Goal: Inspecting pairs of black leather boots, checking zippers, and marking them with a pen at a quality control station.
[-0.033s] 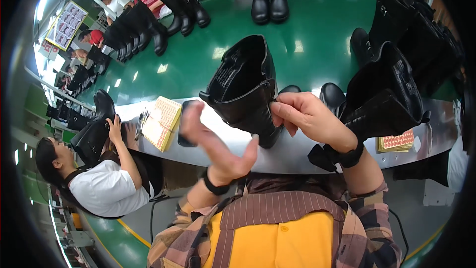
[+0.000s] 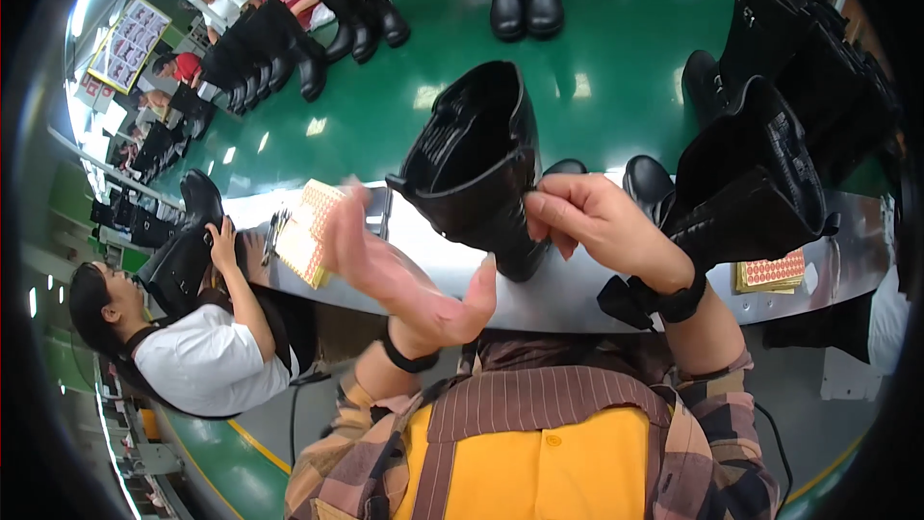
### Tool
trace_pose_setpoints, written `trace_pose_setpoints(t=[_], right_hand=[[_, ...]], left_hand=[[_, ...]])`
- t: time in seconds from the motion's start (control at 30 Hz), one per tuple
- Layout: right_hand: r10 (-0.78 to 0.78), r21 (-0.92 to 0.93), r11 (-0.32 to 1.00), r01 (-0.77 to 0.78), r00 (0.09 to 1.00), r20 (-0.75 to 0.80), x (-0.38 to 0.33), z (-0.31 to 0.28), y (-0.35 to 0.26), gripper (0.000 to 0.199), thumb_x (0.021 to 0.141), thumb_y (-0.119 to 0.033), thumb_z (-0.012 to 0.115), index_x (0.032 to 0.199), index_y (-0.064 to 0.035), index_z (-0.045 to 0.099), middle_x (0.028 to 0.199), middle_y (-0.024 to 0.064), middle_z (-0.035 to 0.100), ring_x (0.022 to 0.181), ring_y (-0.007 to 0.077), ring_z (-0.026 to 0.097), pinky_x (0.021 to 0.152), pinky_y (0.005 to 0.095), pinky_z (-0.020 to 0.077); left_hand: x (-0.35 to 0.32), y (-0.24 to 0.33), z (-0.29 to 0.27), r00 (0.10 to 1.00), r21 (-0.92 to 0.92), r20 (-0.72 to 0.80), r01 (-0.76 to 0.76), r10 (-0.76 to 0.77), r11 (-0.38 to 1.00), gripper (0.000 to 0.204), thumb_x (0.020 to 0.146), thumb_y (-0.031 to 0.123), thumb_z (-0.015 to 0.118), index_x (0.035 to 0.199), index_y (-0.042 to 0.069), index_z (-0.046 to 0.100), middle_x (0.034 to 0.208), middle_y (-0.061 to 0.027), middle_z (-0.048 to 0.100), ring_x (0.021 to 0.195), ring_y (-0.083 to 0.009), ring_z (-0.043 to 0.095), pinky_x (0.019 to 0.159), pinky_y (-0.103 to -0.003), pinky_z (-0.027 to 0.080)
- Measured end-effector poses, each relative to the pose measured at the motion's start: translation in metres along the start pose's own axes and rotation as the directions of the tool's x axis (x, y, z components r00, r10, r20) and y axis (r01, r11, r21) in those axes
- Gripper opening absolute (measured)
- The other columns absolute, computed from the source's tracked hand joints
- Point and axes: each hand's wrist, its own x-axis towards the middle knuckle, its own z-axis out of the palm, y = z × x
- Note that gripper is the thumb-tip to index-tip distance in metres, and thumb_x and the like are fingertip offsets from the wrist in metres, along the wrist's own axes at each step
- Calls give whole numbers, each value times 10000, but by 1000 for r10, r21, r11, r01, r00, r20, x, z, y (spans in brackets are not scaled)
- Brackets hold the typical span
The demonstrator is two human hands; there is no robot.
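While the right hand [image 2: 602, 231] has thumb and forefinger pinched together on the right side of the black boot [image 2: 481, 217], the left hand [image 2: 409, 279] is just spread open, palm up, thumb well out from the fingers, holding nothing. Its fingers are kinda blurry, and I can't tell if that thumb tip touches the boot or only overlaps it from this angle. Same with the exact bit being pinched, it's hidden by the fingertips.

The boot's around the middle of the frame with its wide top facing up, above and between the two hands, over the near metal strip of the worktop [image 2: 597, 87]. Another boot [image 2: 760, 217] is right of the right hand, and there's a stack of cards [image 2: 310, 236] just left of the left one. Boot pair [image 2: 526, 12] at top centre, and a co-worker [image 2: 207, 361] sits lower left.
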Motion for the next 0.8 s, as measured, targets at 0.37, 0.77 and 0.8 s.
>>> trace_pose_setpoints(t=[0.37, 0.77, 0.8], right_hand=[[-46, -11, 999, 45, 995, -84, -4, 2, 13, 359, 1016, -276, 542, 810, -5, 653, 696, 12, 628, 560, 66, 555, 523, 227, 449], [75, 136, 988, -67, 996, -50, -6, 1, -21, 332, 1041, -252, 486, 814, -33, 587, 656, -9, 549, 522, 49, 479, 475, 198, 388], [-35, 194, 980, 44, 998, -48, -12, -3, -29, 331, 1040, -253, 488, 812, -34, 584, 650, -11, 543, 516, 45, 470, 471, 193, 381]], left_hand=[[61, 26, 17, 891, 250, 452, -71, -51, 966, 407, 720, 39, 693, 1124, -1, 673, 946, -93, 596, 964, -298, 505, 1054, -496, 324], [-124, -13, 58, 647, -81, 376, 735, -663, 673, 709, 757, 117, 830, 1332, -2, 433, 1099, -131, 678, 1007, -221, 668, 896, -338, 519], [-129, -14, 59, 636, -76, 379, 745, -672, 663, 640, 776, 131, 810, 1300, -9, 470, 1078, -151, 703, 1009, -235, 685, 876, -350, 532]])
